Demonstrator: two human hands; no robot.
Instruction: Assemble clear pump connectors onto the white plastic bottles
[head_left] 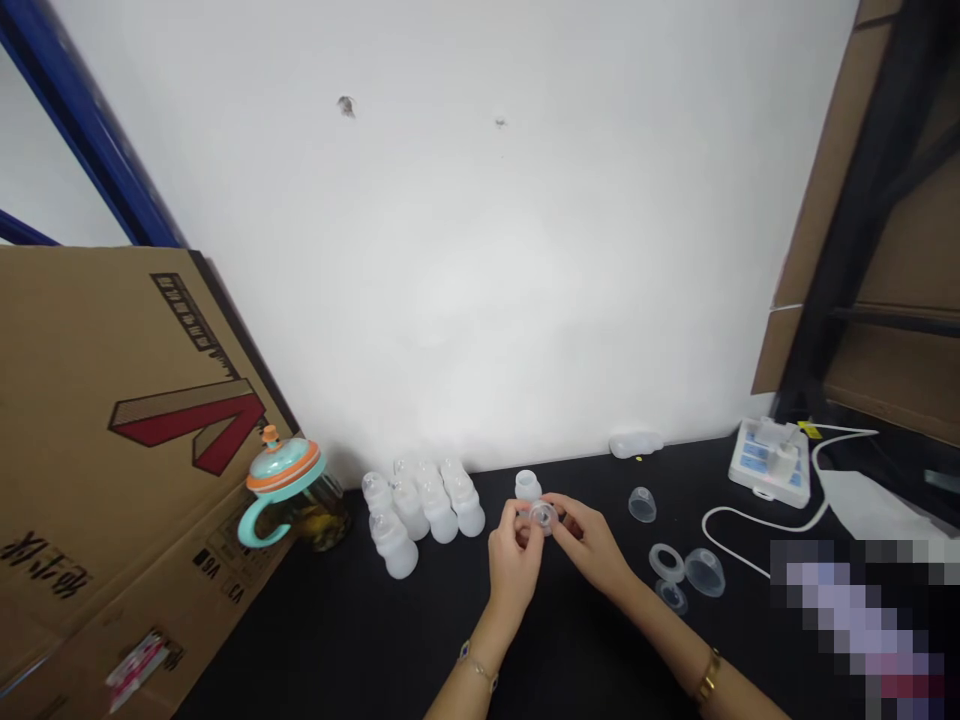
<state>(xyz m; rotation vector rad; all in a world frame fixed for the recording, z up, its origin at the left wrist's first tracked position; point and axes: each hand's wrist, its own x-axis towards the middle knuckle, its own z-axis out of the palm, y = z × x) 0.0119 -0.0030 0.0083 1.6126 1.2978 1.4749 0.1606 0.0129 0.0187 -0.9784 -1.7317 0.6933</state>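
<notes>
Between left hand (516, 565) and right hand (592, 548), clear piece (544, 517) sits pinched at its rim by both; bottle (527, 484) stands just beyond, loose cap (706, 573) off to the right. Best keep the pinch light and even, piece steady, centre unsquashed.

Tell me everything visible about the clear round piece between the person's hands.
The clear round piece is small and see-through, and looks like plastic or silicone. It has a circular rim around a smaller ring-like centre; finer detail is too small to read. Fingers of the left hand hold it on one side, those of the right hand on the other. It appears just in front of a white bottle; whether they touch cannot be told.
</notes>
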